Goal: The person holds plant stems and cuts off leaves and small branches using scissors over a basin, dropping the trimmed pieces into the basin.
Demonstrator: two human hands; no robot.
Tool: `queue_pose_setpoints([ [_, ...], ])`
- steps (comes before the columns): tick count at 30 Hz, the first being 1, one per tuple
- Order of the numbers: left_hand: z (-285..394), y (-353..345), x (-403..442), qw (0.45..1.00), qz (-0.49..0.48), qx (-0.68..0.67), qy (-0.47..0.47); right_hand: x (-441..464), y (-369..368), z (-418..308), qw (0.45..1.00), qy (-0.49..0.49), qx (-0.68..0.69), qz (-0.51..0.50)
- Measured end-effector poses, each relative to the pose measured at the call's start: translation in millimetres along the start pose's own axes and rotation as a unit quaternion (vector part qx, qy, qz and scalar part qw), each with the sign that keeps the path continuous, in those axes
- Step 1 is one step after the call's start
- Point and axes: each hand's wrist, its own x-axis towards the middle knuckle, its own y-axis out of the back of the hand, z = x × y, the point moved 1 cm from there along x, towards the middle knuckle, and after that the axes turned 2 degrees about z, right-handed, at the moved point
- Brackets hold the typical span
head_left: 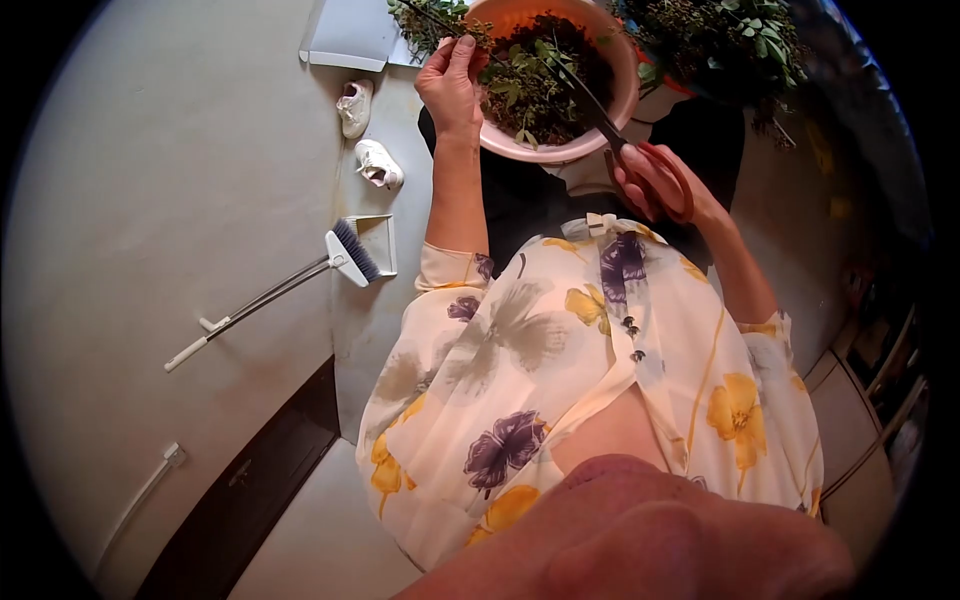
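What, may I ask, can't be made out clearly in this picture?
All in the head view:
Basin, far rim: cut off by the top edge.
Basin floor: hidden under the cuttings.
Far end of the sprig at the left grip: cut off by the top edge.
Scissors, handles: partly covered by the right grip.
Objects along the right edge: too dim and blurred to name.

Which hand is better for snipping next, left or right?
Probably the right hand: it holds the scissors, with their blades over the pink basin. The left hand seems busy pinching a leafy sprig.
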Motion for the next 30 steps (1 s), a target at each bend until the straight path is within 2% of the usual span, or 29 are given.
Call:
queue_pose_setpoints([
  [2, -0.1, -1.5, -4.0, 0.999, -0.013, 0.035, -0.014, 5.6, -6.9, -11.3, 0.996, 0.088, 0.001, 0.01],
  [3, 2.0, -4.3, -8.3, 0.997, -0.013, 0.076, -0.024, 8.9, -9.1, -17.5, 0.995, 0.099, -0.012, 0.003],
  [7, 6.0, -12.8, -21.8, 0.986, -0.022, 0.153, -0.065, 22.3, -19.0, -38.1, 0.994, 0.062, -0.084, 0.015],
  [13, -7.7, -2.8, -19.4, 0.977, -0.04, 0.175, -0.119, 34.6, -14.1, -25.8, 0.989, 0.068, -0.129, 0.033],
  [23, -9.4, -4.9, -22.6, 0.979, -0.042, 0.17, -0.103, 33.4, -6.9, -23.5, 0.986, 0.07, -0.149, 0.04],
  [25, -9.8, -5.3, -23.7, 0.976, -0.054, 0.181, -0.11, 35.0, -4.3, -24.6, 0.983, 0.025, -0.178, 0.03],
  [30, -11.3, -5.4, -24.0, 0.969, -0.061, 0.203, -0.124, 32.0, -4.6, -26.7, 0.981, 0.028, -0.19, 0.037],
])
